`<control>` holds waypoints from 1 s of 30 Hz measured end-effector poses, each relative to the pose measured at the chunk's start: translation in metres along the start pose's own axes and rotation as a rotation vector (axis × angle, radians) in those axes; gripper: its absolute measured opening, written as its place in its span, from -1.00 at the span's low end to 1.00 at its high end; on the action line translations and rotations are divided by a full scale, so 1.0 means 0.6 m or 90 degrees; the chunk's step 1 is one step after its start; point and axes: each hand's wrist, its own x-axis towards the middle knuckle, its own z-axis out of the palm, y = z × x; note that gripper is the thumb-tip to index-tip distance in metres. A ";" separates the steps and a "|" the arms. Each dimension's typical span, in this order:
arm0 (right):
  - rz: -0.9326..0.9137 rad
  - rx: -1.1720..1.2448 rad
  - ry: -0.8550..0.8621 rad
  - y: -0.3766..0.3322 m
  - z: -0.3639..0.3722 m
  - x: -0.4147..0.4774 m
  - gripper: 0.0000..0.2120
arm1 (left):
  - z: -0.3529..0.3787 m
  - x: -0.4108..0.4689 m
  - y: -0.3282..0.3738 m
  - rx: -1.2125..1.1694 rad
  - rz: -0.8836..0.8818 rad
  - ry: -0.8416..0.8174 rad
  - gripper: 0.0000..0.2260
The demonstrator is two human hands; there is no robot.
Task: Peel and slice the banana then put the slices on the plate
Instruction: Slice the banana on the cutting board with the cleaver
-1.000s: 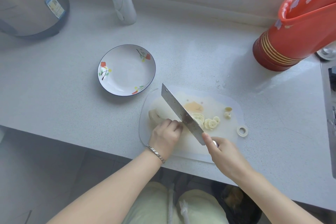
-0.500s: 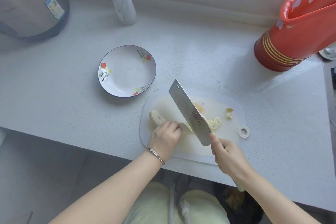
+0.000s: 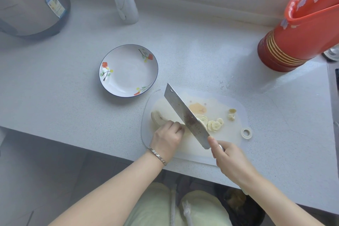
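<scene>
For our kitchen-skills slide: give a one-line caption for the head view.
Left hand holds the banana on the board while the right hand slices it with a cleaver.

The counter (image 3: 55, 88) bears a plate (image 3: 128, 73) at centre, a cutting board (image 3: 229, 145) just beside it, a red jug (image 3: 286, 49) upper right, and a bottle (image 3: 124, 0) and cooker (image 3: 27, 5) upper left.

wht plate (image 3: 128, 74) w/ red flowers, prob. blue rim
</scene>
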 end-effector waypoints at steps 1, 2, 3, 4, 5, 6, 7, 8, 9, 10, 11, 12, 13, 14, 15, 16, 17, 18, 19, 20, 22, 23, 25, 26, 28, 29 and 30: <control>0.002 0.004 -0.001 0.000 0.002 0.001 -0.50 | 0.000 0.000 0.000 -0.004 0.000 0.003 -0.77; 0.004 0.004 -0.002 0.001 0.005 0.002 -0.50 | 0.001 0.000 0.000 -0.006 -0.003 0.007 -0.78; 0.003 0.001 -0.003 0.002 0.008 0.004 -0.51 | 0.001 -0.001 0.001 -0.008 -0.005 0.010 -0.79; -0.001 -0.007 -0.001 0.003 0.011 0.005 -0.50 | 0.001 -0.001 0.002 -0.009 -0.006 0.014 -0.80; -0.005 -0.016 0.003 0.004 0.015 0.007 -0.49 | 0.001 -0.001 0.002 -0.011 -0.007 0.016 -0.80; -0.009 -0.024 0.010 0.005 0.020 0.009 -0.45 | 0.002 -0.002 0.002 -0.011 -0.008 0.018 -0.80; -0.011 -0.029 0.017 0.007 0.024 0.011 -0.40 | 0.001 -0.002 0.003 -0.012 -0.011 0.020 -0.80; -0.014 -0.034 0.025 0.008 0.028 0.014 -0.35 | 0.001 -0.002 0.003 -0.013 -0.013 0.021 -0.80; -0.013 -0.038 0.029 0.009 0.032 0.017 -0.34 | 0.000 -0.002 0.003 -0.011 -0.013 0.021 -0.80; -0.013 -0.036 0.032 0.010 0.034 0.019 -0.35 | 0.000 -0.002 0.003 -0.007 -0.012 0.020 -0.80; -0.013 -0.028 0.031 0.009 0.035 0.020 -0.37 | 0.000 -0.003 0.002 -0.003 -0.010 0.022 -0.81; -0.014 -0.013 0.029 0.010 0.035 0.021 -0.39 | 0.001 -0.004 0.001 -0.003 -0.007 0.026 -0.82; -0.012 0.009 0.024 0.009 0.034 0.021 -0.43 | 0.003 -0.005 -0.001 -0.008 -0.006 0.033 -0.83; -0.006 0.040 0.018 0.009 0.032 0.022 -0.47 | 0.005 -0.006 -0.004 -0.016 -0.007 0.040 -0.83; 0.006 0.080 0.012 0.008 0.029 0.023 -0.49 | 0.006 -0.006 -0.006 -0.024 -0.010 0.045 -0.82; 0.021 0.123 0.007 0.006 0.026 0.023 -0.49 | 0.007 -0.007 -0.008 -0.028 -0.012 0.049 -0.82; 0.037 0.159 -0.001 0.004 0.021 0.021 -0.48 | 0.008 -0.007 -0.009 -0.029 -0.012 0.050 -0.81; 0.047 0.186 -0.011 0.003 0.017 0.019 -0.47 | 0.008 -0.007 -0.010 -0.028 -0.010 0.049 -0.81; 0.050 0.200 -0.021 0.001 0.013 0.016 -0.46 | 0.007 -0.007 -0.010 -0.025 -0.007 0.048 -0.81; 0.049 0.202 -0.027 0.000 0.009 0.013 -0.46 | 0.006 -0.006 -0.010 -0.023 -0.004 0.046 -0.81; 0.036 0.192 -0.029 -0.004 0.004 0.006 -0.46 | 0.003 -0.004 -0.010 -0.017 0.003 0.042 -0.78; 0.029 0.187 -0.029 -0.006 0.002 0.003 -0.47 | 0.001 -0.003 -0.009 -0.013 0.005 0.039 -0.77; 0.018 0.170 -0.032 -0.011 0.000 -0.002 -0.48 | -0.001 -0.001 -0.009 -0.005 0.007 0.031 -0.75; 0.014 0.154 -0.031 -0.014 0.000 -0.003 -0.49 | -0.002 0.000 -0.009 -0.003 0.007 0.026 -0.74; 0.011 0.124 -0.027 -0.015 0.001 -0.004 -0.49 | -0.002 0.000 -0.008 -0.002 0.006 0.018 -0.76; 0.010 0.110 -0.019 -0.015 0.002 -0.003 -0.47 | -0.002 0.000 -0.008 -0.003 0.008 0.012 -0.78; 0.007 0.093 -0.011 -0.013 0.003 -0.001 -0.47 | -0.001 0.000 -0.008 -0.005 0.007 0.005 -0.79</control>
